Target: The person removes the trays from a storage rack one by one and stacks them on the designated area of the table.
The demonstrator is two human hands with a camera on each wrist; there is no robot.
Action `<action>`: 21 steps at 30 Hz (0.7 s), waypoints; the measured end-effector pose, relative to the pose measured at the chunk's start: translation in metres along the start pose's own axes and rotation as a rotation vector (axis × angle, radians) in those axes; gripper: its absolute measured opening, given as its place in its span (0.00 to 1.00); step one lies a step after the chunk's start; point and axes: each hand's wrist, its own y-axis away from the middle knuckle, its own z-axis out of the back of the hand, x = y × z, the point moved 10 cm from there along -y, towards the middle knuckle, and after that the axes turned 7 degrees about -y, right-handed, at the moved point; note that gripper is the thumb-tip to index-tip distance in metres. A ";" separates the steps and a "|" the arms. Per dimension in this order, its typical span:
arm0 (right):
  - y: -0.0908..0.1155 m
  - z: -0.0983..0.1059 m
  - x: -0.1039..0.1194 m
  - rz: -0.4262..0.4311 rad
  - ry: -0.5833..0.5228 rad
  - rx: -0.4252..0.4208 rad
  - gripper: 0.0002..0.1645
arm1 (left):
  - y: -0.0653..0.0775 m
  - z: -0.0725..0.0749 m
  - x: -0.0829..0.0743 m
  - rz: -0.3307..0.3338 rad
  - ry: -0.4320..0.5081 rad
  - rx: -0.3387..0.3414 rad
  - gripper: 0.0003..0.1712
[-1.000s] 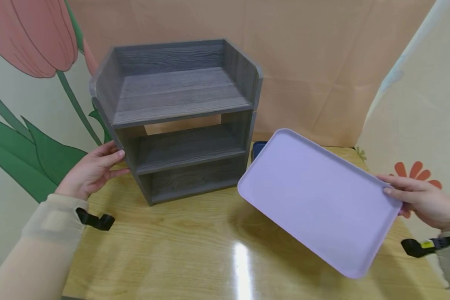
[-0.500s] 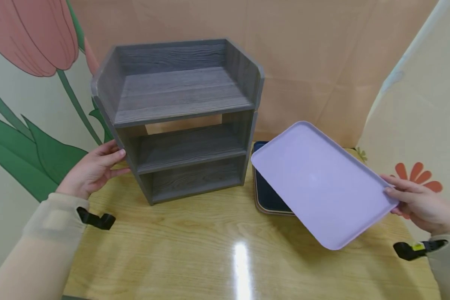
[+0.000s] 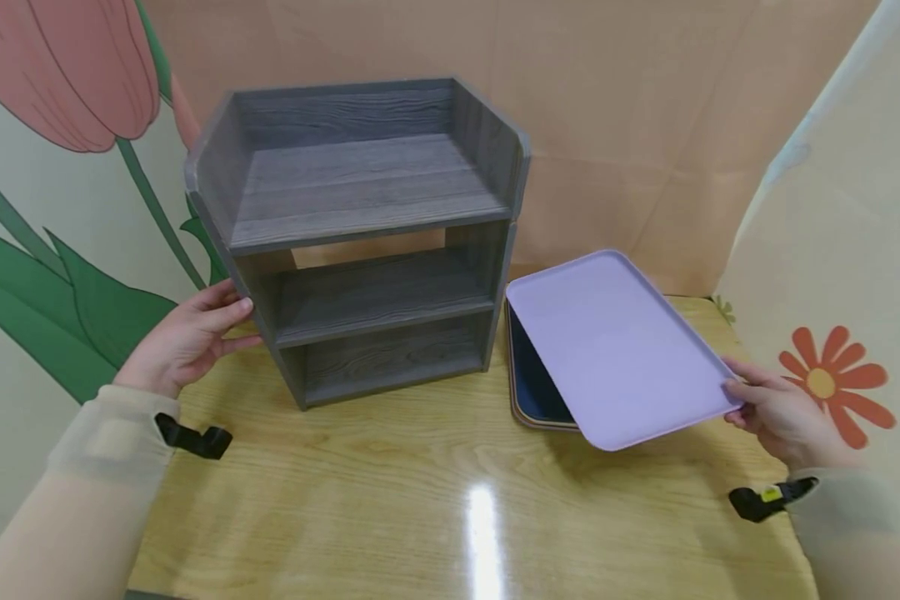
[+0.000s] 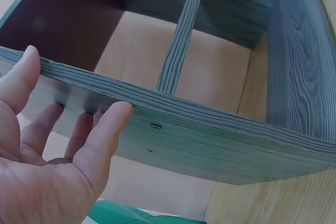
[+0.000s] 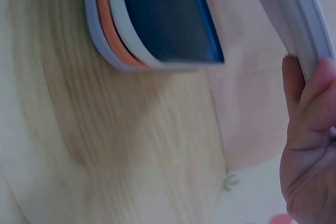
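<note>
My right hand grips a lilac tray by its right end, thumb on the upper face. Tilted, the tray hangs partly over a stack of trays, with a dark blue tray on top. In the right wrist view the stack shows orange, pale and lilac rims beneath the dark blue one, and the held tray is apart from it. My left hand rests against the left side of a grey wooden shelf unit. In the left wrist view its fairly straight fingers touch the outer panel, with the thumb at the front edge.
The shelf unit stands upright on a wooden table, its levels bare. A peach cloth backdrop hangs behind. Walls with painted flowers flank the table, and an orange flower shows behind my right hand.
My right hand has carried the lilac tray left and away from me, over the stack, uncovering the dark blue tray's near left corner. My left hand stays on the shelf unit.
</note>
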 end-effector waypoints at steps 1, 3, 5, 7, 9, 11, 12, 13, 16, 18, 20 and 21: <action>-0.002 -0.002 -0.003 -0.008 -0.010 -0.009 0.19 | 0.000 0.000 0.000 -0.001 0.001 -0.001 0.38; -0.005 -0.005 -0.009 -0.015 -0.022 -0.016 0.19 | 0.000 0.000 0.000 -0.001 0.001 -0.001 0.38; -0.008 -0.009 -0.015 -0.022 -0.038 -0.033 0.20 | 0.000 0.001 0.001 0.000 0.001 -0.002 0.38; -0.011 -0.011 -0.021 -0.028 -0.044 -0.056 0.21 | 0.000 0.001 0.001 0.003 -0.002 -0.003 0.38; -0.013 -0.013 -0.026 -0.040 -0.053 -0.086 0.22 | 0.000 0.001 0.001 0.005 -0.006 -0.002 0.39; -0.014 -0.016 -0.033 -0.055 -0.083 -0.117 0.22 | 0.000 0.002 0.001 0.009 -0.008 -0.003 0.39; -0.015 -0.017 -0.036 -0.065 -0.102 -0.129 0.22 | 0.000 0.002 0.002 0.010 -0.008 -0.004 0.39; -0.016 -0.018 -0.039 -0.072 -0.121 -0.142 0.21 | 0.000 0.002 0.002 0.013 -0.010 -0.006 0.39; -0.018 -0.020 -0.047 -0.097 -0.152 -0.180 0.28 | 0.000 0.003 0.002 0.018 -0.012 -0.013 0.39; -0.020 -0.022 -0.051 -0.111 -0.158 -0.198 0.36 | -0.001 0.003 0.002 0.017 -0.014 -0.018 0.38; -0.021 -0.024 -0.055 -0.126 -0.159 -0.215 0.40 | -0.001 0.003 0.002 0.013 -0.015 -0.021 0.38; -0.021 -0.026 -0.056 -0.132 -0.163 -0.220 0.41 | -0.001 0.003 0.002 0.010 -0.015 -0.022 0.38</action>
